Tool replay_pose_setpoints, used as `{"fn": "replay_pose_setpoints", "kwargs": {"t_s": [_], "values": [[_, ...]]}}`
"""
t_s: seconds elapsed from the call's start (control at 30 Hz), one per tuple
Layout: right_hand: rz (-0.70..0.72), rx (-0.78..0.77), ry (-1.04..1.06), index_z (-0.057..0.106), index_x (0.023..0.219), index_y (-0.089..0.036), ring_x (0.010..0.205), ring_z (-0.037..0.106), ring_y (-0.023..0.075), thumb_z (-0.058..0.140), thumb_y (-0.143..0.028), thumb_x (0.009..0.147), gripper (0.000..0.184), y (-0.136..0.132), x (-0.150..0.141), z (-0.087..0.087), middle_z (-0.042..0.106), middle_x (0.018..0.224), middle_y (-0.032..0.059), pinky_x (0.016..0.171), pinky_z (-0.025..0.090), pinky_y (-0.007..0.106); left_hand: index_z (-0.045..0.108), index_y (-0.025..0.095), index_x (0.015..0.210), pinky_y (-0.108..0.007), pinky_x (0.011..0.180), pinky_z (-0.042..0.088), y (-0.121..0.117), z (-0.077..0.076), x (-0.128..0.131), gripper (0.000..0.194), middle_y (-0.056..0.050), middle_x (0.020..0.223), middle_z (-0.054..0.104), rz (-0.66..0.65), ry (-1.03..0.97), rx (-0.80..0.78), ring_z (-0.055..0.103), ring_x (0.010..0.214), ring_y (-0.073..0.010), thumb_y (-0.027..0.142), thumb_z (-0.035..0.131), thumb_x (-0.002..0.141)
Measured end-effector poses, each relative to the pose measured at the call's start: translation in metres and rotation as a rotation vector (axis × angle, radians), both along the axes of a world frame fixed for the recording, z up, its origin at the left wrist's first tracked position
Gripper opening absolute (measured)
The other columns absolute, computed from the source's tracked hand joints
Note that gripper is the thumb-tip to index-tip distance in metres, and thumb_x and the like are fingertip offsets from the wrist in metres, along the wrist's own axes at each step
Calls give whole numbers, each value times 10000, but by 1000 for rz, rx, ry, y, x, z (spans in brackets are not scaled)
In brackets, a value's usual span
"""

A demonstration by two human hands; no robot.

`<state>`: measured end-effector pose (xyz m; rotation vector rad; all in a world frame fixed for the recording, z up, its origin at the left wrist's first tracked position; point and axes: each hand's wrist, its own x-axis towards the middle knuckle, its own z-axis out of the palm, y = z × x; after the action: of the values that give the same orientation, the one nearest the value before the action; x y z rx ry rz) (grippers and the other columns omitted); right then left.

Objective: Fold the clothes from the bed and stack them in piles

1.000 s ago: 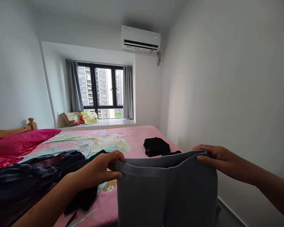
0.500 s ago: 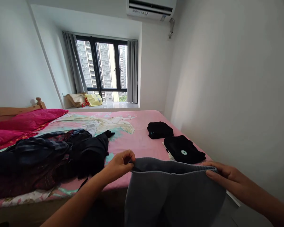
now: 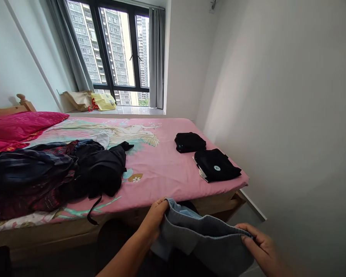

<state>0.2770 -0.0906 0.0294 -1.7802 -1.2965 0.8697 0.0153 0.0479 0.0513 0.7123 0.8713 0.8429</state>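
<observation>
A grey-blue denim garment (image 3: 216, 246) hangs in front of the bed, its wide top edge gaping so that a lighter blue inside shows. My left hand (image 3: 158, 215) pinches this edge at its left end. At the right end, my right hand (image 3: 258, 242) grips the same edge, thumb on the near side and fingers behind. The garment's lower part falls into shadow and runs out of view. Past my hands, on the bed, lie a folded black garment with a round pale badge (image 3: 217, 165) and another folded black garment (image 3: 190, 142) behind it.
A heap of dark and plaid clothes (image 3: 52, 173) covers the bed's left side, one strap dangling over the edge. Magenta pillows (image 3: 25, 125) lie beyond. The bed (image 3: 158, 169) has a pink sheet and wooden base. Bags (image 3: 103, 102) rest on the windowsill; a wall (image 3: 291, 115) stands right.
My view has tilted down. Both hands have lowered the garment below the bed's edge, and its top edge now gapes wider and slants down to the right. Both hands keep their hold.
</observation>
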Motion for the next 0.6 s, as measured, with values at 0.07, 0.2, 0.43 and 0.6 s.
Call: {"fn": "replay_pose_setpoints", "kwargs": {"t_s": [0.07,0.2,0.43,0.6], "values": [[-25,-6,-36,629,858,-235,672,544,190,412,-495,840,339,-5,-1,-5,600,719,9,581,412,279,408,188,581,-195,469,290,-4,-1,0,243,75,498,407,62,39,48,363,473,-75,293,615,652],[73,-79,-234,632,820,-234,723,581,201,378,-351,839,281,-12,1,-8,624,757,17,652,454,309,467,174,621,-189,468,272,-8,1,1,211,69,526,425,1,38,134,349,484,-68,287,634,684],[228,75,-465,554,1239,-240,1220,460,284,551,-477,816,485,0,-43,10,523,1306,101,1026,370,455,487,184,722,-194,535,349,-25,12,28,251,62,588,471,-28,-121,25,409,543,-76,321,696,697],[303,185,-416,595,967,-206,970,576,259,508,-350,854,203,20,-91,18,633,1007,77,848,458,404,491,206,799,-190,538,341,-32,12,41,229,63,620,453,-78,-65,86,409,560,-85,355,654,737]]}}
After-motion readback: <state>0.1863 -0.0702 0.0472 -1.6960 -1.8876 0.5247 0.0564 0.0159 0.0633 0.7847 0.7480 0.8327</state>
